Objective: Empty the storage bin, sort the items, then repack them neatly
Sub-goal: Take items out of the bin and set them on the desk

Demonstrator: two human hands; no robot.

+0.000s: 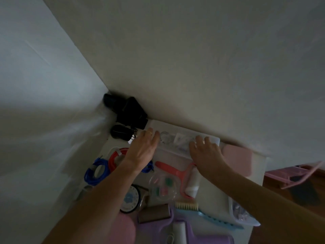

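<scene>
Both hands are reaching for the far wall: left hand (144, 148) with fingers spread at the left end of the translucent storage bin (177, 143), right hand (204, 149) resting spread over its right end. Bin's long axis is running left-right along the wall, between the hands. Sorted items, red lint roller (184, 178) included, are lying nearer the person.

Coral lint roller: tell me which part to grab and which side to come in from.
Take the coral lint roller by its long flat handle, which points up-left and lies bare on the white surface. Come from above on the left, since the right hand's forearm crosses just right of the roller's head and the clear round container sits below the handle.
</scene>
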